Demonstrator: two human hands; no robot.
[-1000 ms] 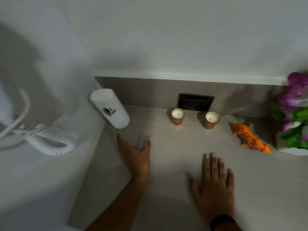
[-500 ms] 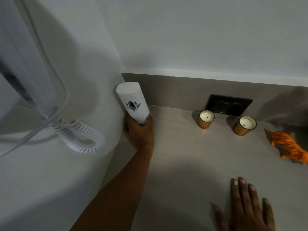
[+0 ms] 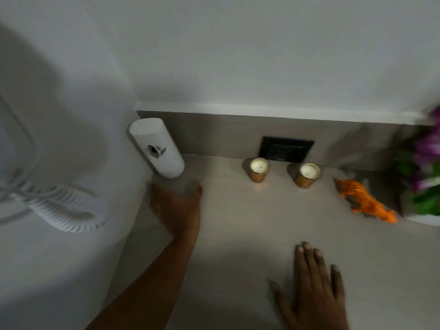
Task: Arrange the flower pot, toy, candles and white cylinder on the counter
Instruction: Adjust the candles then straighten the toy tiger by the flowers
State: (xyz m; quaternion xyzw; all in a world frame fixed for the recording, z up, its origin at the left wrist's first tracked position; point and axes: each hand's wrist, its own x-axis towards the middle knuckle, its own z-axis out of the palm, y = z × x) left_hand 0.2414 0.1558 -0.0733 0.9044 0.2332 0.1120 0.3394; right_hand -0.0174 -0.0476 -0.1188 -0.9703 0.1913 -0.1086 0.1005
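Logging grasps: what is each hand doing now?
Left hand: open, just below the white cylinder, holding nothing.
Right hand: open, flat on the counter.

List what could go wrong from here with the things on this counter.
1. The tall white cylinder with a dark logo stands in the corner right behind the left hand; a careless nudge may tip it.
2. The orange toy tiger sits close beside the white flower pot, so moving either may bump the other.
3. The two gold candles stand in front of the black wall socket.
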